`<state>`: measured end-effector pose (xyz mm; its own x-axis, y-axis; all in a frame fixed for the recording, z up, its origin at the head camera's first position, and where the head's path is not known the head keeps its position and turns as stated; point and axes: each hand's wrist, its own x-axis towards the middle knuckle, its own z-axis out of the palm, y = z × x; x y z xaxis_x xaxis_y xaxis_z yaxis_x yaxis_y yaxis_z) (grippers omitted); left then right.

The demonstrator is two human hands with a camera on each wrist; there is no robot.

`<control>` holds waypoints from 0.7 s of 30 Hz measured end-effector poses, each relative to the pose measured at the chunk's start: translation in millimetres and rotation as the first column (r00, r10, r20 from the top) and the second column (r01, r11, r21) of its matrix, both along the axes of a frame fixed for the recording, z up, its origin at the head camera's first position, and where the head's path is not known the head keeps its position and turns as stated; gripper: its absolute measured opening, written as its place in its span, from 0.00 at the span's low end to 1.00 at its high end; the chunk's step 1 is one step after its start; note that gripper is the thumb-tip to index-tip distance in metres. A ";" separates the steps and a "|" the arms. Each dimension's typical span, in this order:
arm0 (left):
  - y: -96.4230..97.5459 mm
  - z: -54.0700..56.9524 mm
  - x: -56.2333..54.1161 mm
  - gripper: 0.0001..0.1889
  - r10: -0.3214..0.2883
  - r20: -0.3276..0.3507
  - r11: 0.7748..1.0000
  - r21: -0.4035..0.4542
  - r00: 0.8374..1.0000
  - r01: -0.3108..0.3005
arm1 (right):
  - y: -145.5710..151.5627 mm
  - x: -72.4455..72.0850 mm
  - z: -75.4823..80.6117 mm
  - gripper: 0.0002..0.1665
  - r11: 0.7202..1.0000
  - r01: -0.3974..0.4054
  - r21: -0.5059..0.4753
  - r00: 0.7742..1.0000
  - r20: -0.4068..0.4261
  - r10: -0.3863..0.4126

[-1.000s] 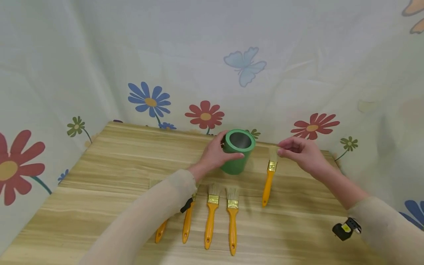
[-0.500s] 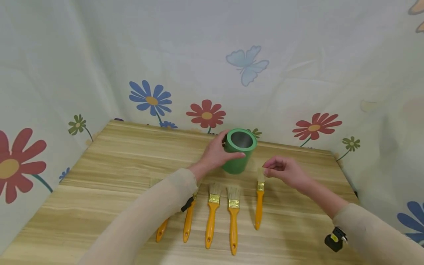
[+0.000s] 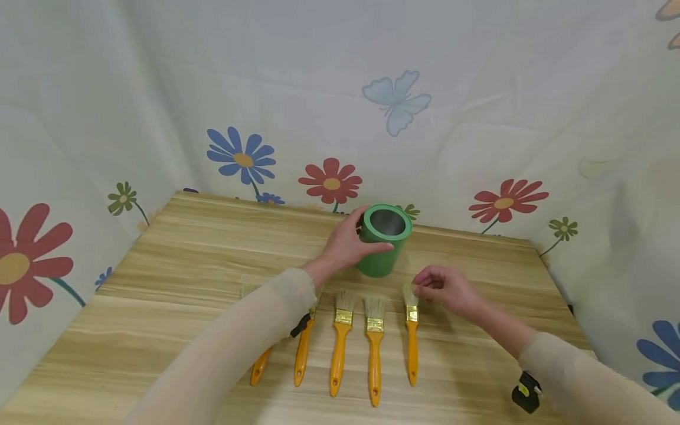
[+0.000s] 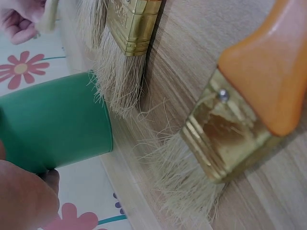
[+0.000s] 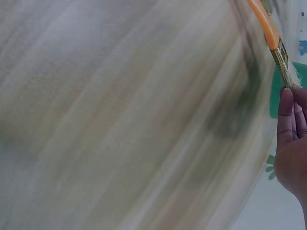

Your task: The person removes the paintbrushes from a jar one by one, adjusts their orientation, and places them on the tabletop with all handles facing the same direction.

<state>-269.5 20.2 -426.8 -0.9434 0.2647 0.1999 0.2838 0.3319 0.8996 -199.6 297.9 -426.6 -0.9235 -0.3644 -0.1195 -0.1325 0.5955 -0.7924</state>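
My left hand grips a green cylindrical cup with a dark hollow inside, thumb across its front. The cup stands upright near the table's back edge; in the left wrist view its green wall shows beside my fingers. With my right hand I pinch a paintbrush by its pale bristles, its orange handle pointing toward me. The right wrist view shows this paintbrush over the wood, a shadow beneath it. Two more paintbrushes, one and another, lie to its left.
Farther left, one paintbrush and another lie partly hidden under my left sleeve. The wooden table ends at the back against a flowered curtain. A small black device hangs at my right cuff.
My right hand has moved left and toward me with the paintbrush, bringing it beside the row of other brushes and lower. The left hand stays on the cup.
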 end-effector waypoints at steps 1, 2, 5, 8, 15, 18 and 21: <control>-0.1 0.0 -0.1 0.48 0.001 0.000 1.000 0.000 1.000 -0.001 | -0.4 0.8 -1.7 0.07 1.000 0.001 0.004 1.000 0.005 -0.001; -0.2 0.1 0.0 0.49 0.001 0.000 1.000 -0.001 1.000 -0.001 | -0.8 1.7 -3.3 0.07 1.000 -0.002 0.002 1.000 0.006 0.002; 0.0 0.6 -0.1 0.48 0.001 0.001 1.000 0.000 1.000 -0.001 | -1.3 4.9 -8.1 0.06 1.000 -0.011 -0.016 1.000 0.005 0.011; 0.2 1.3 0.2 0.48 0.000 0.002 1.000 0.000 1.000 0.000 | -1.2 7.8 -13.7 0.06 1.000 -0.010 -0.022 1.000 -0.001 0.010; -0.1 2.3 1.2 0.50 0.005 0.009 1.000 -0.020 1.000 -0.005 | 1.3 11.1 -26.8 0.06 1.000 -0.016 -0.021 0.999 -0.046 0.015; -0.3 1.9 1.0 0.50 0.003 0.012 1.000 -0.018 1.000 -0.003 | 1.6 12.3 -29.5 0.06 1.000 -0.017 -0.020 0.997 -0.075 0.016; -0.8 1.6 1.1 0.50 0.002 0.018 1.000 -0.014 1.000 -0.002 | 1.2 13.8 -31.4 0.06 1.000 -0.006 -0.009 0.996 -0.089 0.006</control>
<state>-268.4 19.4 -425.1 -0.9474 0.2652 0.1792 0.2668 0.3454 0.8997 -185.8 299.2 -458.0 -0.9282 -0.3706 -0.0333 -0.2065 0.5875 -0.7824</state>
